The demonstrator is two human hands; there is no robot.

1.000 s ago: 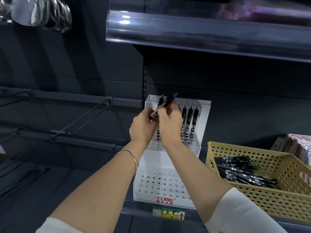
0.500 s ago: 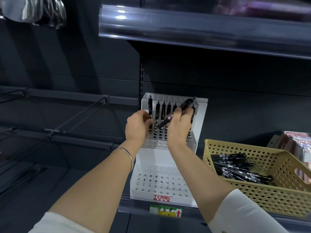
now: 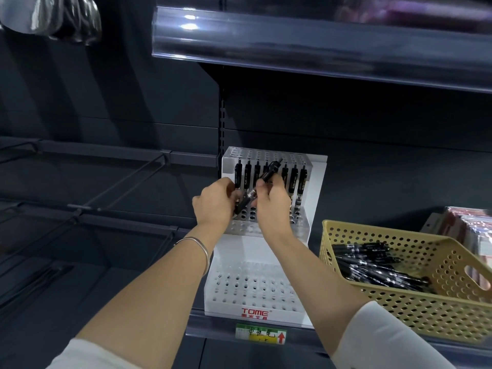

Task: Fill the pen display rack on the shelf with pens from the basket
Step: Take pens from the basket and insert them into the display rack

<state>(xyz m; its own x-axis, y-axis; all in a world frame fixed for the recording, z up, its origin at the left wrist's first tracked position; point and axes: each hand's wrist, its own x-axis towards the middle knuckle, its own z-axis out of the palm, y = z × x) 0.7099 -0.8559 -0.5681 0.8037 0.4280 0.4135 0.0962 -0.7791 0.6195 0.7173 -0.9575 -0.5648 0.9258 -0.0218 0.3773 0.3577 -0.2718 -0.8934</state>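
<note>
Pen (image 3: pixel 262 186) tilts before the rack (image 3: pixel 314 198), both hands' (image 3: pixel 215 202) (image 3: pixel 274 202) fingers clamped on it, basket (image 3: pixel 372 296) just right.

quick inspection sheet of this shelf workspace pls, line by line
surface: dark shelf with a price label on its front edge
job's things: white pen rack, one row of black pens standing in the upper tier, lower tier holes empty; yellow basket to the right, still holding pens
clutter: packaged goods at far right
grippers: left hand and right hand both on a tilted pen
cables: nothing seen
surroundings: dark back panel, upper shelf, wire hooks left
</note>
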